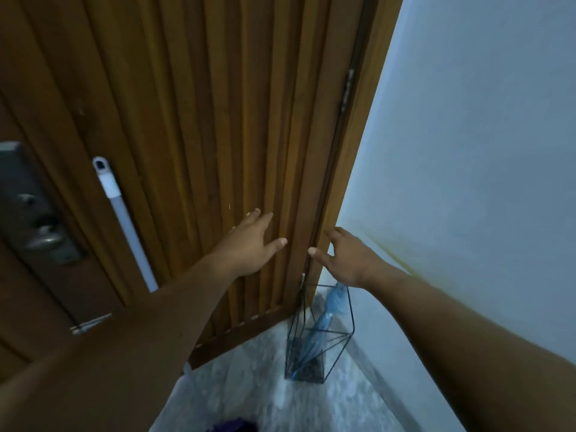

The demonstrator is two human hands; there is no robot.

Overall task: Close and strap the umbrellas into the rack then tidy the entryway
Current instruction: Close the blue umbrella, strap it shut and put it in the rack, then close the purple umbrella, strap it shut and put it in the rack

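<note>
A black wire umbrella rack stands on the floor in the corner between the wooden door and the wall. A closed blue umbrella leans inside it, top end up. My left hand is stretched out in front of the door with fingers spread and nothing in it. My right hand reaches out above the rack, near the door's hinge edge, fingers apart and empty. Both hands hover well above the umbrella, not touching it.
The slatted wooden door fills the left and centre, with a metal lock plate and handle at far left. A white pole leans against it. A pale wall is at right. A dark purple thing lies at the bottom edge on the marbled floor.
</note>
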